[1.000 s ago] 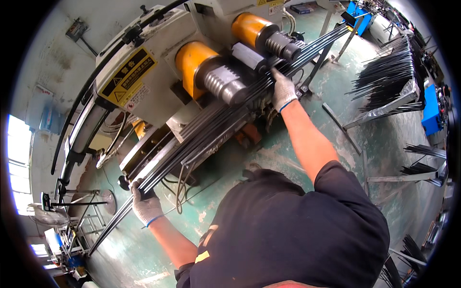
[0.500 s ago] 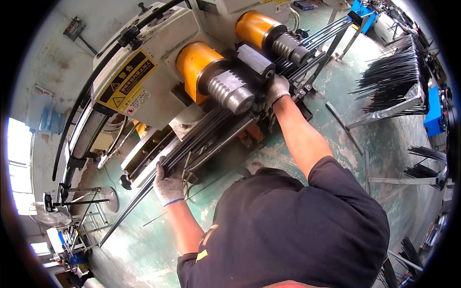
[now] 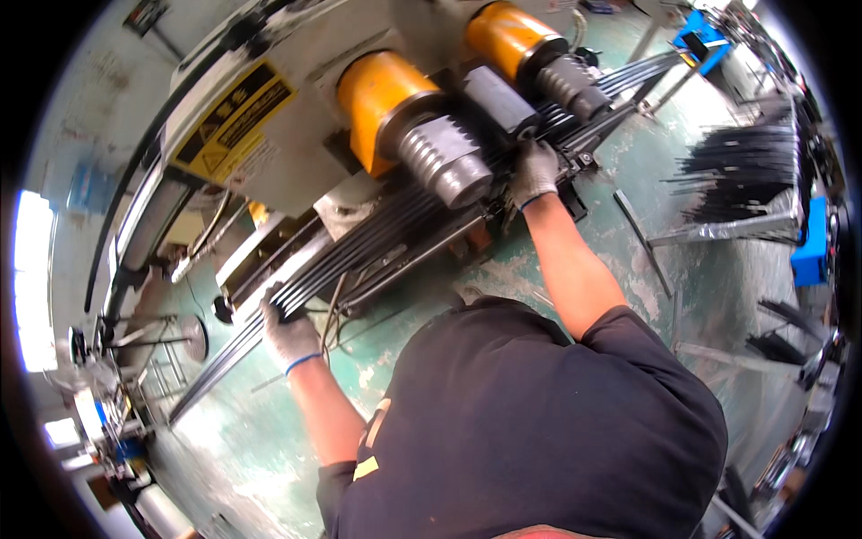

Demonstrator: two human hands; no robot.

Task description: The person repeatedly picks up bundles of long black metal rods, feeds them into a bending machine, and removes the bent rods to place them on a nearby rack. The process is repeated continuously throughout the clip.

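A row of long dark metal tubes (image 3: 355, 254) runs slantwise past the front of a large machine, from lower left to upper right. My left hand (image 3: 289, 334), in a pale work glove with a blue cuff, is closed round the tubes toward their lower-left end. My gloved right hand (image 3: 536, 171) is at the same row farther up, just below a grey block (image 3: 499, 101) between two shafts. Its fingers curl in among the tubes and are partly hidden. Nearest to it on the left is a ridged metal shaft (image 3: 446, 157) with an orange housing (image 3: 386, 90).
A second orange housing (image 3: 510, 38) with a ridged shaft (image 3: 571, 88) sits farther right. A yellow-and-black warning label (image 3: 232, 121) marks the machine. To the right, a metal rack (image 3: 736, 232) carries many thin dark rods. A fan (image 3: 191, 337) stands at the left.
The tubes, bunched before, now lie more evenly side by side. My left hand has slid toward the lower left, and my right hand appears slightly farther right. The whole view has shifted and blurred.
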